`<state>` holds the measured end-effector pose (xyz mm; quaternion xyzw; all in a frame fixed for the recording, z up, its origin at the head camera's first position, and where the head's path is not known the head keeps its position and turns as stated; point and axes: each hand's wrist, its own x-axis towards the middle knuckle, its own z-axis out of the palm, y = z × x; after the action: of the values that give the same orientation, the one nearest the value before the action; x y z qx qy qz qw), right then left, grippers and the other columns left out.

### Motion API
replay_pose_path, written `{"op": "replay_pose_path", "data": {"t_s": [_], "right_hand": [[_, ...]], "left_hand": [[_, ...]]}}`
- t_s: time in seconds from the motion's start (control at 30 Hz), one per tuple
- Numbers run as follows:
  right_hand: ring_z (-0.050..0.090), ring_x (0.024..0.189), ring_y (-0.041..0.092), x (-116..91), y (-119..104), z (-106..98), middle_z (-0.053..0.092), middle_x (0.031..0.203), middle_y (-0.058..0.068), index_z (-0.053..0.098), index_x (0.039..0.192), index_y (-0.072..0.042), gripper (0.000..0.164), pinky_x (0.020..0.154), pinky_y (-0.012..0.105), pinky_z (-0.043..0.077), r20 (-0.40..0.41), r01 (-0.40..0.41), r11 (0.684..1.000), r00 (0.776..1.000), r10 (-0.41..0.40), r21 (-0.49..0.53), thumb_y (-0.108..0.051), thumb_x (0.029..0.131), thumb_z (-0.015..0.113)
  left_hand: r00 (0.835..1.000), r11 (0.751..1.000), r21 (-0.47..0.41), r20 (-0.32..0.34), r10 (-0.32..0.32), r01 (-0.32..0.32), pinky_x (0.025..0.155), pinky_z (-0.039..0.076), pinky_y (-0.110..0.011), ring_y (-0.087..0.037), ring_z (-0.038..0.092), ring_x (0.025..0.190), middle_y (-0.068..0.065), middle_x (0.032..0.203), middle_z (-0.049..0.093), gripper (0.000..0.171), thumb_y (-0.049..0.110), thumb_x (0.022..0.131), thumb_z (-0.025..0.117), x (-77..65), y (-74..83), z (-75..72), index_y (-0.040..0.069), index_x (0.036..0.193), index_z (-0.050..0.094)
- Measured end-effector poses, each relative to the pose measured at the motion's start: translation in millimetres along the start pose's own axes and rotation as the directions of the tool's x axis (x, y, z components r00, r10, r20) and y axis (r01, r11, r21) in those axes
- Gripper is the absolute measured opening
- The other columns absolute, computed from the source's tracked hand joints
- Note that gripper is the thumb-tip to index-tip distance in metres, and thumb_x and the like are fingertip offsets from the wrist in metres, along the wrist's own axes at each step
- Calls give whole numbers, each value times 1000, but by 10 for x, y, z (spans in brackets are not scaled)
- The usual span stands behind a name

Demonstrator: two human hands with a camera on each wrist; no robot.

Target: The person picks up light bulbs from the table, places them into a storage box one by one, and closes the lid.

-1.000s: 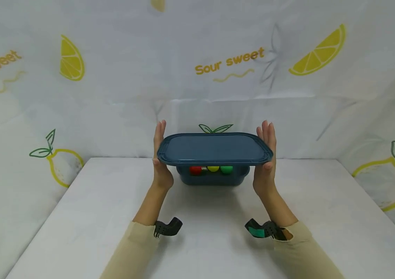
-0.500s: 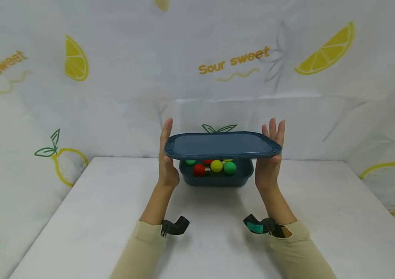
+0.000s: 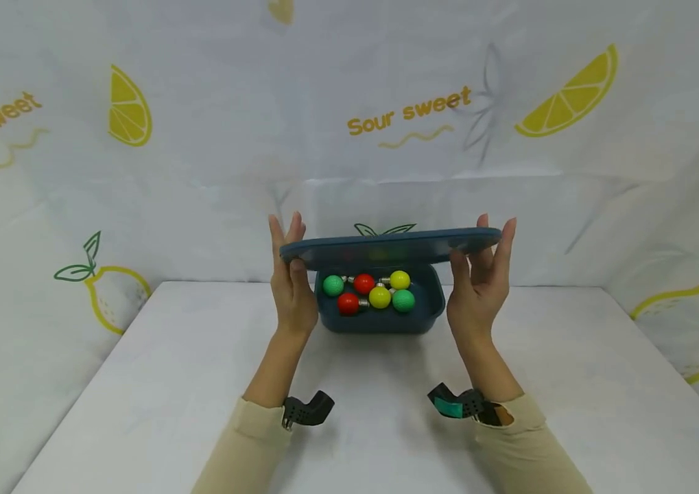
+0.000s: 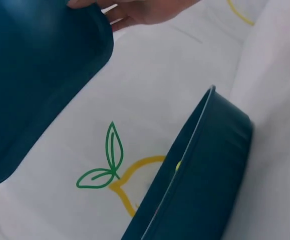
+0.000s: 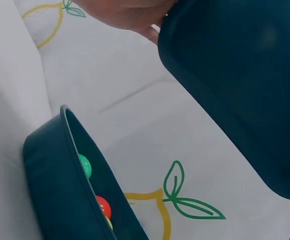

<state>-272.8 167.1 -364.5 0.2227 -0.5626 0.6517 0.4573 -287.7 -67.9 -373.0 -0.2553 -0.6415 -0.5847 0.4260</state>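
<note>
A dark blue lid (image 3: 386,250) is held in the air by its two ends, tilted so its underside partly faces the head camera. My left hand (image 3: 293,295) grips the left end with the thumb beneath. At the right end my right hand (image 3: 477,295) pinches the rim in the same way. Below and behind the lid, a dark blue box (image 3: 380,324) stands uncovered on the table. Inside lie several small round bulbs with metal screw bases: red (image 3: 348,304), green (image 3: 403,300) and yellow (image 3: 400,280). The left wrist view shows the box's wall (image 4: 210,170) and the lid (image 4: 39,85).
The white table (image 3: 374,412) runs back to a white cloth backdrop (image 3: 232,158) printed with lemons and lettering. The box stands near the table's far edge, close to the backdrop. A dark strap (image 3: 309,409) sits on each wrist.
The lid has risen and tipped, from showing its top face to showing its underside. More of the box and its bulbs has come into sight.
</note>
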Motion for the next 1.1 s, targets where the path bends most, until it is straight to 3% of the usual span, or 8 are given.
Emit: {"op": "replay_pose_path", "data": {"t_s": [0.1,0.2,0.33,0.43,0.53,0.63,0.83,1.1], "right_hand": [[59,120,22,6,-31,29,61,128,19,17,151,1,73,108,33,42,-24,36,999,999,-37,-41,12,89,54],[58,122,22,-8,-31,27,55,136,17,25,149,0,69,102,28,46,-33,34,998,999,-36,-56,15,88,54],[51,129,24,-39,36,6,47,143,17,41,142,1,59,100,24,47,8,96,983,995,-96,-159,15,87,56],[57,121,22,-47,80,-25,50,141,18,52,134,0,50,92,15,49,70,202,939,979,-190,-277,10,86,61],[57,115,19,-35,94,-42,52,138,18,55,132,0,49,83,10,49,147,273,897,961,-235,-347,4,85,66],[56,109,17,-31,97,-51,50,134,20,51,137,-1,57,77,6,47,217,274,886,955,-204,-374,-2,83,71],[44,114,28,-60,143,-74,46,124,30,46,142,-6,64,95,9,39,299,294,828,940,-161,-478,-33,88,68],[43,114,33,-186,378,-163,37,127,29,37,148,-15,83,97,43,40,294,87,838,952,90,-539,-12,76,77]], "left_hand": [[999,999,19,-13,48,-48,110,38,-33,-26,53,125,-16,141,50,74,43,102,36,3,-13,-17,6,153,-1],[997,992,99,-13,82,-80,109,39,-31,-16,58,104,-19,120,58,70,28,103,43,-14,-23,-20,21,155,-3],[981,965,177,24,190,-192,115,31,-35,-16,49,126,-16,144,45,71,16,100,47,-39,-61,-75,36,153,4],[962,947,170,71,264,-272,116,29,-41,-26,34,141,-13,156,29,64,17,99,50,-16,-93,-140,30,153,19],[955,941,176,119,270,-288,114,34,-41,-31,37,137,-15,153,32,59,24,96,53,30,-113,-212,20,151,31],[961,945,204,162,226,-256,112,37,-40,-31,40,135,-18,152,34,60,27,93,53,43,-141,-270,14,149,36],[966,952,274,250,68,-138,108,42,-43,-25,43,134,-10,153,33,63,31,92,51,-7,-271,-322,16,151,31],[942,888,458,276,-193,47,102,45,-48,-27,45,133,-9,151,36,61,38,97,48,-219,-421,-155,35,152,21]]}}
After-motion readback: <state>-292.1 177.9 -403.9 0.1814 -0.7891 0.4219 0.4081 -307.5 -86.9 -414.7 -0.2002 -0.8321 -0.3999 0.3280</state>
